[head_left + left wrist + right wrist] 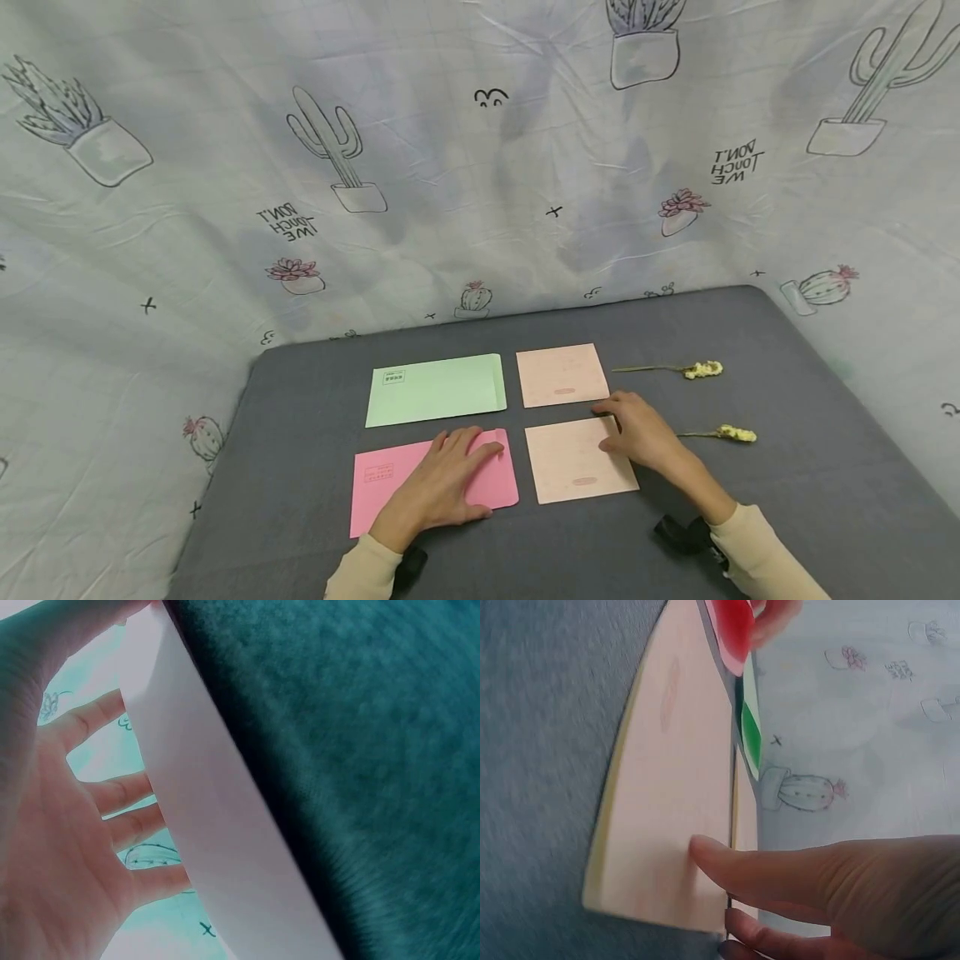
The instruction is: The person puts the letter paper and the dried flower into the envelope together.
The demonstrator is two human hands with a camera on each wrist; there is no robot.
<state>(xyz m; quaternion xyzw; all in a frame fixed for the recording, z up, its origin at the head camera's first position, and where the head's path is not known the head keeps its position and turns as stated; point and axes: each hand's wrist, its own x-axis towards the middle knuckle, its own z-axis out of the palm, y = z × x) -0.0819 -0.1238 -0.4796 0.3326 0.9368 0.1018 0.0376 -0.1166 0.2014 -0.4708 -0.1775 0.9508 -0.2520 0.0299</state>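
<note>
The left hand (442, 483) lies across the pink envelope (375, 492), fingers spread towards its far edge and thumb by its near edge. In the left wrist view the spread fingers of the left hand (75, 817) reach the far edge of the envelope (217, 817). The right hand (641, 433) is at the upper right corner of the nearer beige card (573, 467). Its thumb touches the face of the card (660, 802) in the right wrist view, while the other fingers of the right hand (840, 892) are by the card's edge, fingertips partly hidden.
A green envelope (435, 390) lies behind the pink one, and a second beige card (562, 375) lies beside it. Two yellow flowers on stems, one farther (702, 370) and one nearer (735, 433), are on the right of the grey table (300, 400). A cactus-print cloth (450, 167) hangs behind.
</note>
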